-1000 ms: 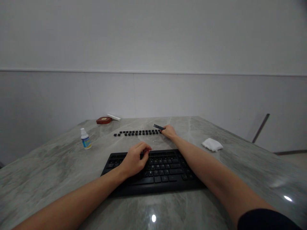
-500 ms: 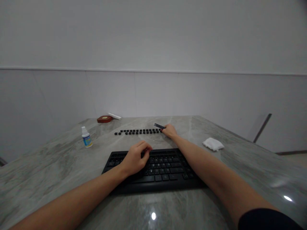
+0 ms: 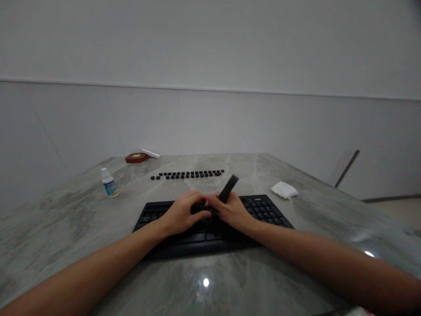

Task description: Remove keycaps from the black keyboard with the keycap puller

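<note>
A black keyboard (image 3: 194, 251) lies in front of me, both hands over its middle. My right hand (image 3: 235, 210) is closed around a slim black tool (image 3: 228, 188), its upper end slanting up to the right. The tool's lower end is lost between the hands, and its kind is unclear. Resting over the keys, my left hand (image 3: 182, 213) has curved fingers with its thumb apart from them; the tips meet the right hand. Beyond the keyboard, loose black keycaps (image 3: 187, 174) stand in two rows.
On the left stands a small white spray bottle (image 3: 110, 186) with a blue label. A reddish-brown case (image 3: 136, 158) and a white flat strip (image 3: 150, 153) lie at the back left. To the right is a crumpled white cloth or tissue (image 3: 284, 190) on the grey marbled table (image 3: 329, 219).
My right hand has come back from the right end of the keycap rows to the keyboard, bringing the black tool beside my left hand. The view has shifted slightly.
</note>
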Demonstrator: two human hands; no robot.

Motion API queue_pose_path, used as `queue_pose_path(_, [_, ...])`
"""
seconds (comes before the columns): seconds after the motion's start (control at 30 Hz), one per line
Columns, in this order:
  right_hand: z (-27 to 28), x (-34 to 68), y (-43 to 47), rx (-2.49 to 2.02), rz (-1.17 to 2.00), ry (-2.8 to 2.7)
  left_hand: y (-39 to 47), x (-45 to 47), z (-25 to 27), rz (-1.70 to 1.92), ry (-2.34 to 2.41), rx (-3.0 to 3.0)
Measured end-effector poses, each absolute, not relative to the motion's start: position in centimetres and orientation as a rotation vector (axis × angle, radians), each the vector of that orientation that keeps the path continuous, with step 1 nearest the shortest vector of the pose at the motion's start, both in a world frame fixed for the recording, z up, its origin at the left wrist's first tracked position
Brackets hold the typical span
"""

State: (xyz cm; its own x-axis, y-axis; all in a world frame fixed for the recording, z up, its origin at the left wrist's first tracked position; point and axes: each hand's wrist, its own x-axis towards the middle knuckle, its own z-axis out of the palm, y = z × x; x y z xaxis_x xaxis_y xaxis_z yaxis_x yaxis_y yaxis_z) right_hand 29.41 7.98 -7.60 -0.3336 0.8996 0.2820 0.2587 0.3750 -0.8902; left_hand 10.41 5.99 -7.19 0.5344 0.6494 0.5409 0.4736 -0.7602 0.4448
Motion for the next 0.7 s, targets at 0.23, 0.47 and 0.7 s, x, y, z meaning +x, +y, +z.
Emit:
queue_pose_path(0.23, [-6.4, 31.2, 5.1, -0.834, 0.664, -2.159, 5.0, 10.7, -6.8, 0.878, 0.679, 2.721])
queue_pose_path(0.47, [-4.5, 34.9, 8.6, -0.827, 0.335, -2.657, 5.2, 10.3, -6.9, 0.769, 0.859, 2.739])
queue_pose_path(0.7, [-2.5, 40.3, 12.1, -1.636, 0.367, -2.663, 4.3, 9.9, -6.2, 0.217, 0.834, 2.917])
